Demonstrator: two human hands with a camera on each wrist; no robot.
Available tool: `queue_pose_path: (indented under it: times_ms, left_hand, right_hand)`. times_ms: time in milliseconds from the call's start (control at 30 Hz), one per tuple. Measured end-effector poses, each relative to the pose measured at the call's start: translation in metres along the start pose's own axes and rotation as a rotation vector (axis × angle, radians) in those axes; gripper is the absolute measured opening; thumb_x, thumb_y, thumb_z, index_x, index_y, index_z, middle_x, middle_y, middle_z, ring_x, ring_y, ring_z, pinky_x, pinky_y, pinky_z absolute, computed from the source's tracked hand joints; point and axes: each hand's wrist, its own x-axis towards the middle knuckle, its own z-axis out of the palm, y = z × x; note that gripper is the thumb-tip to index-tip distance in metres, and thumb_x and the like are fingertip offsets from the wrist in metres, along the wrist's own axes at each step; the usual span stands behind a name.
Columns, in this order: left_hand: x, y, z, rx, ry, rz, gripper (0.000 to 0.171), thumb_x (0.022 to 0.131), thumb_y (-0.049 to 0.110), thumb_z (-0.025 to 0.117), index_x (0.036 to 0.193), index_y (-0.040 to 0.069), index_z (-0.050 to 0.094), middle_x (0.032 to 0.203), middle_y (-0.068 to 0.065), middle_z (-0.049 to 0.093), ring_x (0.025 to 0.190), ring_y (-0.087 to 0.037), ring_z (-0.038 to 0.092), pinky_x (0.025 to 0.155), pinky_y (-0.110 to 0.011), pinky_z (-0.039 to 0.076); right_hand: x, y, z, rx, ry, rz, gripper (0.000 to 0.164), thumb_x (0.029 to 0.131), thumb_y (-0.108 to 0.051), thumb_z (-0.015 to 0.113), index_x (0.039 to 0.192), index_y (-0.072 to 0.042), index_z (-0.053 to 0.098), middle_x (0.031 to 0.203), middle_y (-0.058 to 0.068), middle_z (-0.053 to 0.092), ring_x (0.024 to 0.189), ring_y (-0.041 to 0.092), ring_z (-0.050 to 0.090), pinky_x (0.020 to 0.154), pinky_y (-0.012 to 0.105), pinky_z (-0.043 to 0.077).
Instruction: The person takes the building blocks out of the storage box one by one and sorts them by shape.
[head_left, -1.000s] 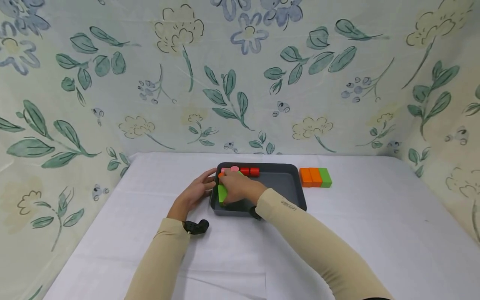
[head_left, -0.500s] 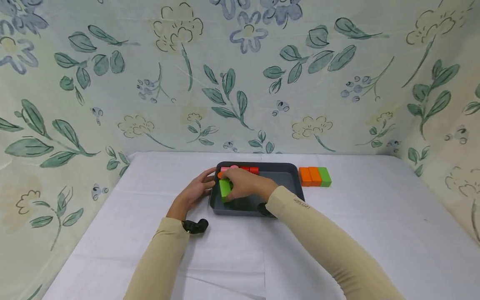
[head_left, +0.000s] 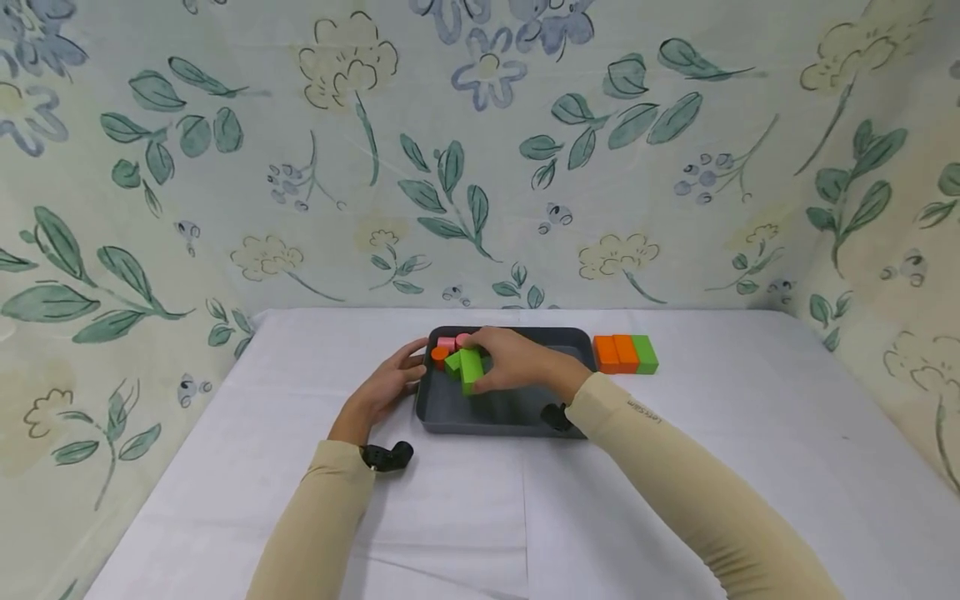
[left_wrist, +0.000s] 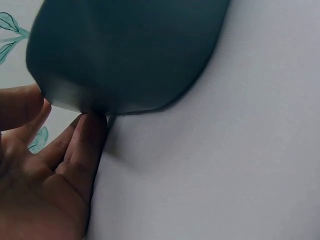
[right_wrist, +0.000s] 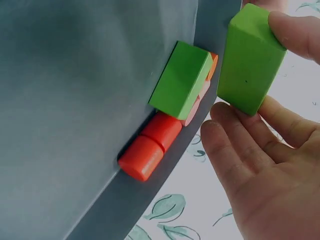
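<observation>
My right hand [head_left: 521, 358] pinches a green block [right_wrist: 251, 62] between thumb and fingers, holding it above the left part of the dark grey tray [head_left: 480, 428]. Under it in the tray lies another green block [right_wrist: 181, 80]. Beside that one are two red cylinders [right_wrist: 142, 157], pink cylinders [head_left: 446, 342] and an orange cylinder [head_left: 440, 356], along the back and left corner. My hand hides the red cylinders in the head view. My left hand [head_left: 386, 387] touches the tray's left side with extended fingers; in the left wrist view its fingertips meet the outer wall.
Right of the tray, two orange blocks [head_left: 615, 355] and a green block [head_left: 645, 354] stand side by side on the white tablecloth [head_left: 735, 408]. Behind the table hangs a floral cloth [head_left: 555, 150]. A black wrist camera [head_left: 388, 456] sits on the left wrist.
The right hand has lifted the green block from the tray's left side and carried it to the right, uncovering the orange cylinder and the other green block. The left hand stays at the rim.
</observation>
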Motion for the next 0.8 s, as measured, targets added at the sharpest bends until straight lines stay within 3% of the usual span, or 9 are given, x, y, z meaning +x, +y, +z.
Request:
queue_pose_path:
  times_ms: [200,567,800]
  left_hand:
    - [-0.001,-0.002,0.000,0.000,0.005,0.007,0.060,0.102,0.010,0.045,0.157,0.027,0.028,0.164,-0.017,0.025,0.149,-0.037,0.032,0.124,-0.054,0.025]
    - [-0.001,-0.001,0.001,-0.004,0.002,0.008,0.059,0.102,0.010,0.045,0.157,0.027,0.028,0.164,-0.017,0.024,0.149,-0.037,0.032,0.124,-0.054,0.026]
    - [-0.002,-0.001,0.001,-0.001,0.004,0.008,0.059,0.102,0.011,0.045,0.156,0.029,0.029,0.165,-0.015,0.025,0.150,-0.037,0.030,0.124,-0.054,0.025]
  right_hand:
    - [-0.003,0.002,-0.002,0.050,0.014,0.013,0.068,0.083,-0.025,0.078,0.142,-0.008,0.050,0.142,0.010,0.053,0.122,0.028,0.054,0.108,0.042,0.049]
    - [-0.007,0.010,-0.005,0.042,0.042,-0.002,0.068,0.081,-0.025,0.080,0.141,-0.006,0.052,0.133,0.008,0.056,0.118,0.031,0.056,0.102,0.040,0.053]
    - [-0.009,0.011,-0.009,0.021,0.039,0.035,0.066,0.083,-0.026,0.078,0.141,-0.009,0.052,0.138,0.009,0.055,0.118,0.027,0.055,0.106,0.041,0.051]
